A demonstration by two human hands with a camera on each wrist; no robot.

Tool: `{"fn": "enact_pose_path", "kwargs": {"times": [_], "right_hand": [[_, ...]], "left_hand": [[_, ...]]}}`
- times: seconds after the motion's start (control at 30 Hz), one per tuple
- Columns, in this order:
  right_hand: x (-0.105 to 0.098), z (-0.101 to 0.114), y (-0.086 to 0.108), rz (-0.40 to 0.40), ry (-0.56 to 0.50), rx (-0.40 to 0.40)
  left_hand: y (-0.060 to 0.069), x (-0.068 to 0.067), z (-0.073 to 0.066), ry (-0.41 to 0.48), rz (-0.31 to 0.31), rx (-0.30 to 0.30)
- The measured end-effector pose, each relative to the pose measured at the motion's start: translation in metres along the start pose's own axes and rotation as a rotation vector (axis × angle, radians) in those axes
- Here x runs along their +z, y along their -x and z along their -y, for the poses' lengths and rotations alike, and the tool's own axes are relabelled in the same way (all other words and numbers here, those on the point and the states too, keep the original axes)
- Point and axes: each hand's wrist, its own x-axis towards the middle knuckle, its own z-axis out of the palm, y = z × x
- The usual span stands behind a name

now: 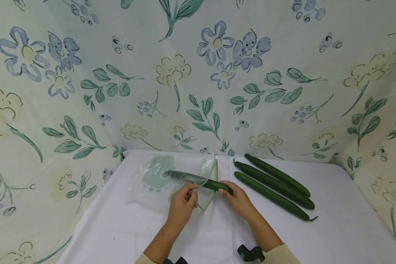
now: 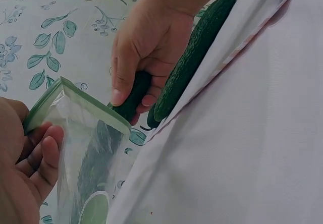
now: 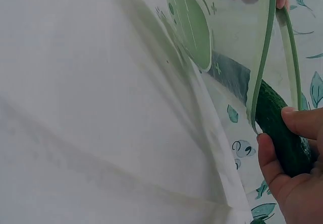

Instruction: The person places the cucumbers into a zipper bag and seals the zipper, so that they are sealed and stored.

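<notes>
A clear zip bag [image 1: 135,190] with green print and a green-edged mouth lies on the white cloth, its mouth to the right. My left hand [image 1: 182,205] pinches the near edge of that mouth, holding it apart. One cucumber [image 1: 214,185] lies mostly inside the bag, its right end sticking out. My right hand [image 1: 239,200] grips this outer end, as the right wrist view also shows, with thumb and fingers round the cucumber [image 3: 275,115]. In the left wrist view the green bag edge [image 2: 96,105] stands open around the cucumber.
Three more cucumbers [image 1: 274,181] lie side by side on the white tablecloth [image 1: 336,234], to the right of my right hand. Behind the table hangs a flower-patterned curtain [image 1: 191,73], which also runs along both sides.
</notes>
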Motion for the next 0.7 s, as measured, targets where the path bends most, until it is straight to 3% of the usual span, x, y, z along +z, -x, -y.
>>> {"fn": "enact_pose_path", "kwargs": {"times": [0.17,0.37,0.5,0.7], "right_hand": [[0.003,0.011,-0.005,-0.025,-0.031,-0.003],[0.014,0.012,-0.016,-0.051,-0.164,0.036],[0.022,0.006,-0.023,-0.037,-0.283,0.086],[0.031,-0.004,-0.029,0.032,-0.594,0.131]], "left_hand": [[0.001,0.002,-0.001,-0.014,0.051,0.018],[0.004,0.004,-0.005,-0.002,0.112,0.019],[0.005,0.006,-0.004,0.034,0.075,0.018],[0.005,0.009,-0.001,0.105,-0.010,0.027]]}}
